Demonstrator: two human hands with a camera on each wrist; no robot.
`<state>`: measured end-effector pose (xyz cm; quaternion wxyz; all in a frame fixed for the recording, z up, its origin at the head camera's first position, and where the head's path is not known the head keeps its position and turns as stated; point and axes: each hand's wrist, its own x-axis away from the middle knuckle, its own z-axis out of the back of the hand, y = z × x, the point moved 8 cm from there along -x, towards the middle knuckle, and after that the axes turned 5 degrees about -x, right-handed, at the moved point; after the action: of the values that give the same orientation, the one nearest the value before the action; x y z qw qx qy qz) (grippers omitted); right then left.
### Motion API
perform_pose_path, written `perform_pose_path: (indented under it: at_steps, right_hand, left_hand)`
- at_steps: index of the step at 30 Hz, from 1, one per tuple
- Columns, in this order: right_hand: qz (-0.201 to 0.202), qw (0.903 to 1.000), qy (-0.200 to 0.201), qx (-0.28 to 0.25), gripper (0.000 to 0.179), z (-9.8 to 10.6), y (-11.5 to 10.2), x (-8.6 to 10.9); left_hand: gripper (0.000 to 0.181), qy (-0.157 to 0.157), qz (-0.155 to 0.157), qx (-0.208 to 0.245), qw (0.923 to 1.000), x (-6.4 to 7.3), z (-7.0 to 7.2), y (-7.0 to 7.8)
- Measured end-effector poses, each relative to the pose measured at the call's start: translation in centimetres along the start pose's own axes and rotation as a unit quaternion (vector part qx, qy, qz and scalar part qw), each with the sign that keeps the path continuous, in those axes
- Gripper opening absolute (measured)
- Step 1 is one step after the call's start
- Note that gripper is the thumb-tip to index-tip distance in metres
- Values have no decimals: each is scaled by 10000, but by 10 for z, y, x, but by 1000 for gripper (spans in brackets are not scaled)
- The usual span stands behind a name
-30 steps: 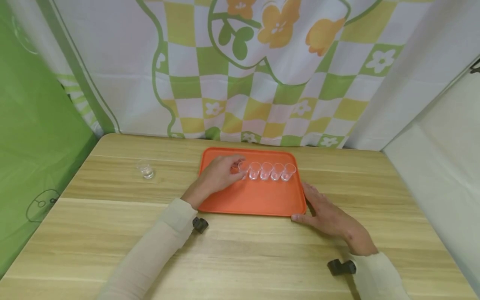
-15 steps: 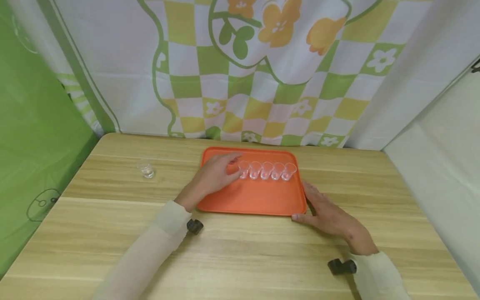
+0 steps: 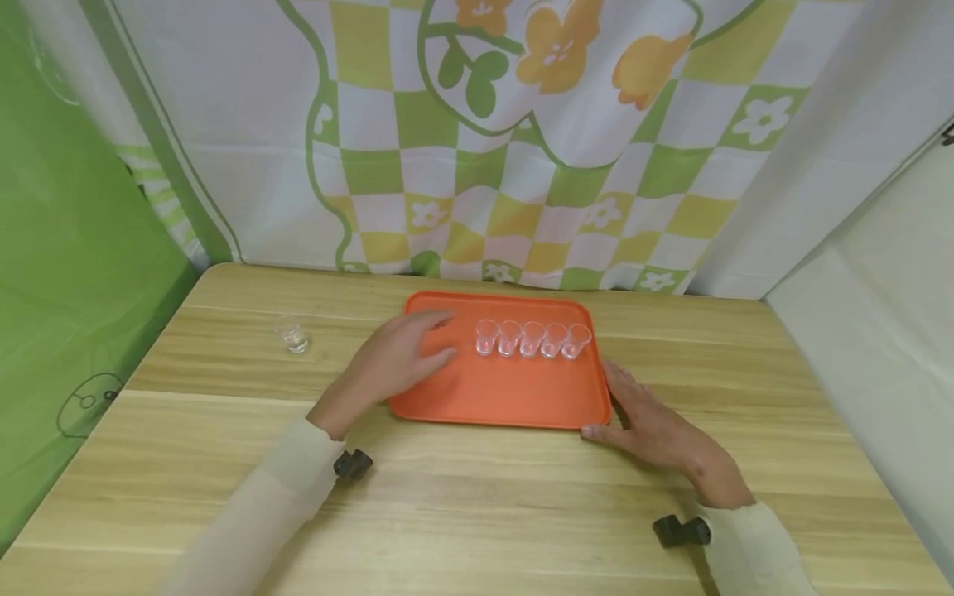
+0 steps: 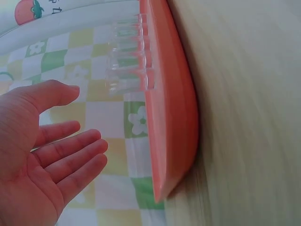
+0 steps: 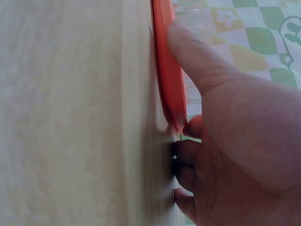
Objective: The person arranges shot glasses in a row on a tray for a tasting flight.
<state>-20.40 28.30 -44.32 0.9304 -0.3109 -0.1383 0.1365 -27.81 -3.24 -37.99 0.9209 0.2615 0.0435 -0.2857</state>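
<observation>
Several small clear cups stand upright in a side-by-side row on an orange tray, toward its right half. My left hand hovers over the tray's left side, holding nothing, thumb and fingers spread apart. The left wrist view shows its bare palm and a gap between it and the nearest cup. At the tray's front right corner rests my right hand, its thumb against the tray edge and its fingers along the right side, partly hidden.
One more clear cup stands on the wooden table, left of the tray. A patterned curtain hangs behind the table's back edge. Green fabric lies along the left, and a pale wall along the right.
My left hand has let go of the leftmost cup in the row and drawn back to the left. The cup stays standing in line. My right hand keeps its place at the corner.
</observation>
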Motion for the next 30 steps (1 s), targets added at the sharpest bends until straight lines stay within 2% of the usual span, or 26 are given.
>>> perform_pose_path:
  at_steps: [8, 14, 19, 24, 30]
  right_hand:
    - [-18, 10000, -3, 26, 106, -2, 2, -1]
    - [39, 10000, -6, 17, 104, 0, 0, -1]
    - [57, 10000, -10, 14, 104, 0, 0, -2]
    - [20, 10000, 9, 30, 104, 0, 0, -2]
    - [9, 10000, 14, 24, 104, -1, 0, -1]
  left_hand:
    - [48, 231, -82, -149, 9996, 16, 21, -14]
    - [49, 333, 101, -3, 9994, 30, 34, -32]
    - [45, 540, 229, -75, 9983, 39, 45, -46]
    - [40, 774, 274, -121, 9966, 42, 54, -57]
    - [38, 848, 455, -159, 9952, 44, 64, -68]
